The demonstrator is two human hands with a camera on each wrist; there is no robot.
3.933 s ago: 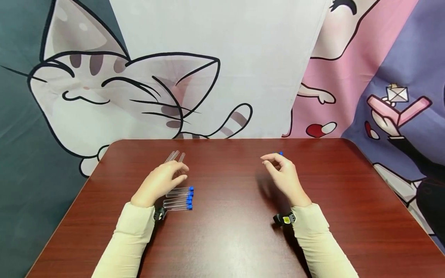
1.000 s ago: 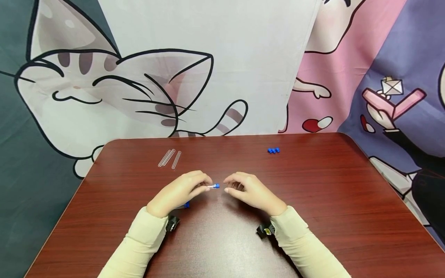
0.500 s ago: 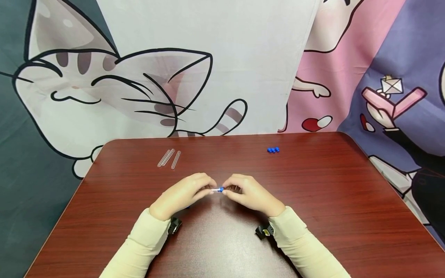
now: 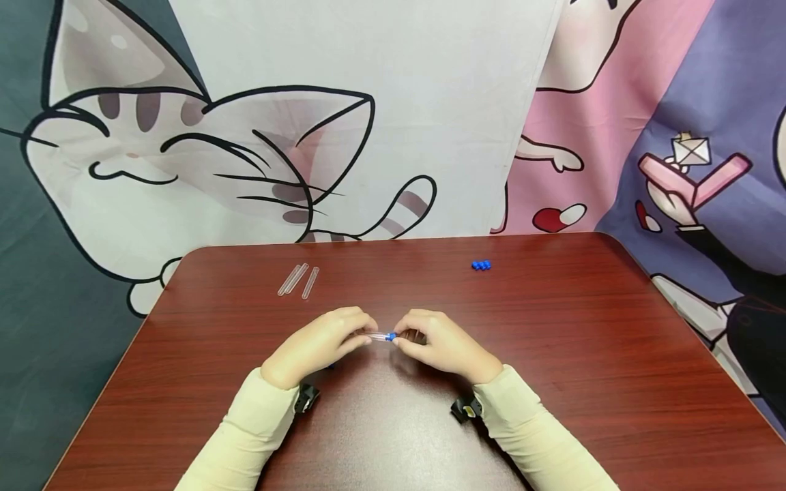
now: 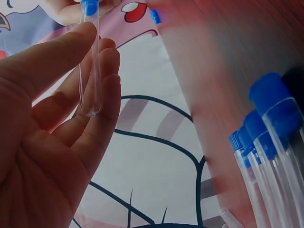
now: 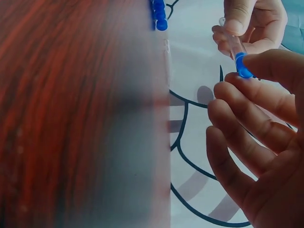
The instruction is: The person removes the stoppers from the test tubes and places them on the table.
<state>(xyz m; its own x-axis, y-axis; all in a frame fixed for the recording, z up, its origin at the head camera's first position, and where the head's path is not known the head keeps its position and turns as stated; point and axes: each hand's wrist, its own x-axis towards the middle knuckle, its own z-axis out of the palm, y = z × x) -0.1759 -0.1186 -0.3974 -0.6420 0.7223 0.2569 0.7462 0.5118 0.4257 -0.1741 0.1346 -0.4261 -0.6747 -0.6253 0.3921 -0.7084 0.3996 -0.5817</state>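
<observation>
Near the middle of the table, my left hand pinches a clear test tube between thumb and fingers. A blue cap sits on the tube's end facing right. My right hand pinches that cap between thumb and index finger, its other fingers loosely bent in the right wrist view. Several capped tubes with blue tops lie beside the left wrist. In the head view the left hand and forearm hide nearly all of them.
Toward the far left of the brown table lie several clear tubes without caps. A short row of loose blue caps lies at the far right. A cartoon cat cloth hangs behind the far edge.
Both hands have come together at the table's middle from the tubes and the caps. Over the last half second the left fingers shift slightly left, showing more of the tube.
</observation>
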